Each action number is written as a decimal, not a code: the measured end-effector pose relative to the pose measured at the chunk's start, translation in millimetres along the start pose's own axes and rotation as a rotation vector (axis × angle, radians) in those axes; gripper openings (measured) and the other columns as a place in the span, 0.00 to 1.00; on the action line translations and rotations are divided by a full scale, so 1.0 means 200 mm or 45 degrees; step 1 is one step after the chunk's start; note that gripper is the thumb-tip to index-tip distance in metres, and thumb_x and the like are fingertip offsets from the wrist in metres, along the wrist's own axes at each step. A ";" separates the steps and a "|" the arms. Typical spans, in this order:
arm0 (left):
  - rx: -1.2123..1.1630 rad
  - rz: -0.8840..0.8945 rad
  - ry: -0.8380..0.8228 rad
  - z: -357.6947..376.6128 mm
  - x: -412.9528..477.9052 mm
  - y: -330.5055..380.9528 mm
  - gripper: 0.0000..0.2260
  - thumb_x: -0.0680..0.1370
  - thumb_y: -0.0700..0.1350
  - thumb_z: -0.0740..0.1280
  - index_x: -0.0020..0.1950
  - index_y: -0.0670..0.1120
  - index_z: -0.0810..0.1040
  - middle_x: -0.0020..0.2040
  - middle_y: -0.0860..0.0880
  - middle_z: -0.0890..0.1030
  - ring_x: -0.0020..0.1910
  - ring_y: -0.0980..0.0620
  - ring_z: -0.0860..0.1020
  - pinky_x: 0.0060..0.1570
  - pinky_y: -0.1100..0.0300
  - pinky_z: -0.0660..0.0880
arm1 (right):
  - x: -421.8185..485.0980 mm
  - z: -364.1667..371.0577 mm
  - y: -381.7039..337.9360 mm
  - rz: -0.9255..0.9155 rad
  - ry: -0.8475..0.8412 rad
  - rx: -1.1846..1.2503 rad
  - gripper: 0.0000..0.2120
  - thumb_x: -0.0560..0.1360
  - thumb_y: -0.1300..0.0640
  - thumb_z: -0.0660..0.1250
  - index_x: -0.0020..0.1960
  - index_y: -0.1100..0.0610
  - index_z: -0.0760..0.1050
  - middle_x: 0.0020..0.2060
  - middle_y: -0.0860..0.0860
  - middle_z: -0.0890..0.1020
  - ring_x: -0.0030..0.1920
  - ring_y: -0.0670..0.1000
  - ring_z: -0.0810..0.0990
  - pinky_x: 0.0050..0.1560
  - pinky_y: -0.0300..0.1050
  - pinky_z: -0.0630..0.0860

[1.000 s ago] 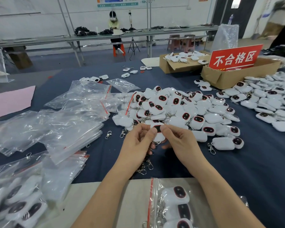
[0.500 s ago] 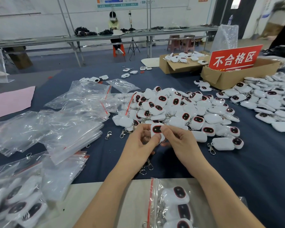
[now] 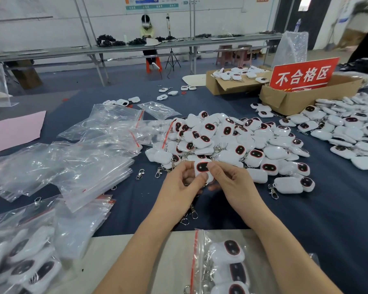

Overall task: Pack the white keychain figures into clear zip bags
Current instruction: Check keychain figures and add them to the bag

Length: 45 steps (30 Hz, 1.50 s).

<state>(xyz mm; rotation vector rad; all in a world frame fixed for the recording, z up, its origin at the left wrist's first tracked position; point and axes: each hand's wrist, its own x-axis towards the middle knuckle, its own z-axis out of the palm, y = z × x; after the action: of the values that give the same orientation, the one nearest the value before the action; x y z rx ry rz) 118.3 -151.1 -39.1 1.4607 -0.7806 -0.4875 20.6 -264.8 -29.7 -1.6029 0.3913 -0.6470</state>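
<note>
My left hand [image 3: 182, 184] and my right hand [image 3: 235, 183] together pinch one white keychain figure [image 3: 202, 167] with a dark red-rimmed face, held just above the blue cloth. Metal clasps [image 3: 191, 213] dangle beneath my left hand. A big pile of the same white figures [image 3: 232, 141] lies right behind my hands. A clear zip bag [image 3: 223, 262] with three figures inside lies near the table edge between my forearms. Empty clear zip bags [image 3: 89, 166] with red strips are heaped to the left.
Filled bags [image 3: 23, 262] sit at the lower left. A second spread of figures [image 3: 353, 132] lies at the right. Two cardboard boxes [image 3: 293, 98] with a red sign [image 3: 304, 74] stand at the back right. A pink sheet [image 3: 13, 130] lies far left. A person sits at a distant bench.
The figure between my fingers has turned so its dark face shows fully, and both hands have shifted slightly back toward me.
</note>
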 end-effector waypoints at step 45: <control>0.196 0.015 0.110 0.02 -0.02 0.05 0.11 0.86 0.42 0.59 0.47 0.48 0.79 0.33 0.50 0.78 0.32 0.55 0.75 0.35 0.64 0.74 | 0.00 0.00 -0.01 0.116 0.023 0.284 0.17 0.72 0.68 0.75 0.57 0.53 0.81 0.38 0.55 0.87 0.39 0.48 0.85 0.45 0.35 0.79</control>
<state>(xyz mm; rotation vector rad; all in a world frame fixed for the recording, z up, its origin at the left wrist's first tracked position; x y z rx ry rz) 110.6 -150.3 -30.6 1.6083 -0.7707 -0.3587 20.6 -265.7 -27.4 -1.3610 0.3892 -0.6134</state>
